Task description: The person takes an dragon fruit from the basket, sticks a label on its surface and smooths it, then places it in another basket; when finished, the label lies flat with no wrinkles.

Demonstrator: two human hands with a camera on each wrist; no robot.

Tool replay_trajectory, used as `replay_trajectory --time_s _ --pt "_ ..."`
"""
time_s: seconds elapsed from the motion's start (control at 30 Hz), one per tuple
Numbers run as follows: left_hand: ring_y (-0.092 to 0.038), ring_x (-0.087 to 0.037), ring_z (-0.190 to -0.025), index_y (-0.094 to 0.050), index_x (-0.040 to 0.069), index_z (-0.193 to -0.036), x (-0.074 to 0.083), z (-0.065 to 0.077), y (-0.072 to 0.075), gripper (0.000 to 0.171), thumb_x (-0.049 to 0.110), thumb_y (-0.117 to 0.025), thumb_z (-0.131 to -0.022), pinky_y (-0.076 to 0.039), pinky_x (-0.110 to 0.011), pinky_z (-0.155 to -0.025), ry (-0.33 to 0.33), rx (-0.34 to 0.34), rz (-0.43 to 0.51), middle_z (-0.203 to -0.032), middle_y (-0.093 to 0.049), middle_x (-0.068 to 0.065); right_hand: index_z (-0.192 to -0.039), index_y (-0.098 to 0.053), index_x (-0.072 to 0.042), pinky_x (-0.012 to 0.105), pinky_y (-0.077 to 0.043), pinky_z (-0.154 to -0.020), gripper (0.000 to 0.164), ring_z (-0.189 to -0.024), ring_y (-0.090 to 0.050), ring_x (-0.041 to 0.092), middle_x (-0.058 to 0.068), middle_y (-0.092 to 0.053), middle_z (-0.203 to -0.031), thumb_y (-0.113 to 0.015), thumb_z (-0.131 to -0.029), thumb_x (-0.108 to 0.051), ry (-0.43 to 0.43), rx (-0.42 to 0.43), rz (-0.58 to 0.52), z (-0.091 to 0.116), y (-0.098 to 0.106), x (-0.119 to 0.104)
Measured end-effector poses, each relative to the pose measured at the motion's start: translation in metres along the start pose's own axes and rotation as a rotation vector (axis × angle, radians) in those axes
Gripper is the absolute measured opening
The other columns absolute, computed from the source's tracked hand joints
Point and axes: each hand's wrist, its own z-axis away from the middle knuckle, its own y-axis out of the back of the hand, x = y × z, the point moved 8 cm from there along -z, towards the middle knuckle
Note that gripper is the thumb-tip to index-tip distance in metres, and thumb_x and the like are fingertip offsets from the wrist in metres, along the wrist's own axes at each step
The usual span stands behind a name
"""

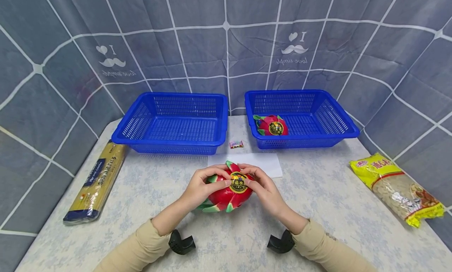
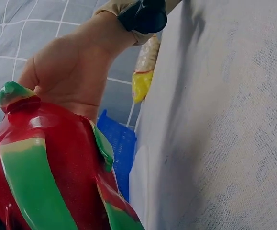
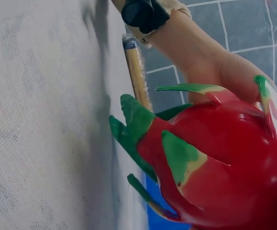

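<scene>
Both hands hold a glossy red dragon fruit (image 1: pixel 226 197) with green-tipped scales, in the middle of the head view. My left hand (image 1: pixel 201 185) grips its left side, the thumb lying on the round black-and-gold sticker (image 1: pixel 239 182). On the opposite side, my right hand (image 1: pixel 265 187) holds the fruit with its thumb at the sticker's right edge. The left wrist view shows the fruit's red skin (image 2: pixel 76 153) close up, with broad green scales. Green leaf-like tips (image 3: pixel 138 120) point out from one end in the right wrist view.
Two blue baskets (image 1: pixel 169 148) (image 1: pixel 303 142) stand at the back; the right one contains another dragon fruit (image 1: pixel 272 126). A small wrapped candy (image 1: pixel 236 144) lies between them, behind a white sheet (image 1: pixel 270 166). Spaghetti (image 1: pixel 97 182) lies left, a yellow-ended bag (image 1: pixel 395 189) right.
</scene>
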Motion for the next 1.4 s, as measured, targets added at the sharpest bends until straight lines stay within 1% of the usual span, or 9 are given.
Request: replay_trajectory --time_s 0.2,0.47,0.63,0.73,0.83,0.9,1.03,1.13,1.4 --pt "-0.049 -0.029 -0.118 -0.067 -0.008 -0.093 -0.0003 -0.0009 -0.0007 0.017 0.003 -0.068 -0.081 -0.05 -0.03 -0.085 -0.012 -0.012 0.003 -0.121 -0.058 -0.017 -0.114 -0.05 0.006 0.027 -0.047 -0.088 0.025 -0.124 -0.043 0.03 0.02 -0.042 -0.137 -0.039 -0.099 -0.011 -0.016 0.0 0.019 0.0009 0.0001 0.0007" --pt "-0.049 -0.028 -0.117 -0.068 -0.008 -0.094 0.0034 -0.0005 -0.0039 0.017 0.002 -0.065 -0.081 -0.047 -0.031 -0.09 -0.039 -0.042 -0.023 -0.118 -0.059 -0.017 -0.11 -0.051 0.009 0.024 -0.047 -0.088 0.022 -0.119 -0.048 0.013 0.022 -0.044 -0.136 -0.042 -0.098 -0.008 -0.02 0.02 -0.015 0.0022 0.0 0.0022" --pt "-0.048 -0.027 -0.118 -0.068 -0.01 -0.095 0.0019 -0.0006 -0.0023 0.018 0.001 -0.062 -0.082 -0.044 -0.029 -0.093 -0.039 -0.044 -0.025 -0.12 -0.058 -0.017 -0.112 -0.05 0.007 0.024 -0.045 -0.091 0.022 -0.122 -0.046 0.02 0.021 -0.044 -0.136 -0.041 -0.1 -0.009 0.006 0.01 0.014 0.0036 -0.0009 0.0008" --pt "-0.048 -0.026 -0.118 -0.067 -0.011 -0.095 0.0014 -0.0006 -0.0009 0.018 0.0 -0.061 -0.082 -0.046 -0.028 -0.091 -0.048 -0.042 -0.016 -0.12 -0.058 -0.018 -0.115 -0.049 0.003 0.026 -0.046 -0.091 0.021 -0.124 -0.045 0.024 0.018 -0.043 -0.137 -0.051 -0.096 -0.006 0.024 -0.013 0.032 0.0039 -0.0026 0.0007" --pt "-0.048 -0.026 -0.117 -0.067 -0.011 -0.095 0.0014 -0.0004 0.0 0.017 0.0 -0.062 -0.082 -0.047 -0.027 -0.089 -0.076 -0.041 -0.016 -0.119 -0.057 -0.019 -0.118 -0.049 0.001 0.028 -0.049 -0.088 0.032 -0.121 -0.047 0.023 0.016 -0.043 -0.138 -0.063 -0.088 -0.001 0.043 -0.032 0.037 0.0037 -0.0045 0.0005" --pt "-0.049 -0.027 -0.116 -0.066 -0.009 -0.095 0.0024 0.0003 -0.0003 0.016 0.0 -0.063 -0.082 -0.049 -0.029 -0.087 -0.107 -0.048 -0.02 -0.119 -0.057 -0.02 -0.118 -0.05 0.001 0.031 -0.052 -0.083 0.036 -0.118 -0.049 0.02 0.015 -0.044 -0.138 -0.065 -0.086 0.0 0.058 -0.033 0.034 0.0034 -0.0049 -0.0004" --pt "-0.05 -0.028 -0.115 -0.065 0.0 -0.098 0.0053 0.0018 -0.0034 0.019 0.003 -0.07 -0.08 -0.05 -0.034 -0.086 -0.17 -0.073 -0.062 -0.12 -0.058 -0.015 -0.117 -0.052 0.001 0.03 -0.054 -0.077 0.034 -0.117 -0.051 0.015 0.015 -0.045 -0.137 -0.066 -0.085 0.001 0.086 -0.014 0.053 0.0036 -0.0039 -0.0028" --pt "-0.051 -0.028 -0.113 -0.065 0.004 -0.1 0.0065 0.0024 -0.0045 0.024 0.006 -0.075 -0.078 -0.051 -0.035 -0.084 -0.184 -0.079 -0.069 -0.12 -0.058 -0.012 -0.117 -0.053 -0.001 0.029 -0.054 -0.076 0.033 -0.117 -0.051 0.017 0.014 -0.045 -0.138 -0.065 -0.086 0.001 0.085 -0.007 0.073 0.0039 -0.004 -0.0033" --pt "-0.051 -0.027 -0.113 -0.067 0.001 -0.107 0.0061 0.0011 -0.0056 0.029 0.009 -0.074 -0.08 -0.052 -0.036 -0.083 -0.194 -0.107 -0.065 -0.122 -0.057 -0.012 -0.127 -0.057 -0.005 0.028 -0.049 -0.087 0.037 -0.126 -0.042 0.025 0.01 -0.044 -0.139 -0.061 -0.09 -0.003 0.095 -0.042 0.132 0.004 -0.0061 -0.0064"
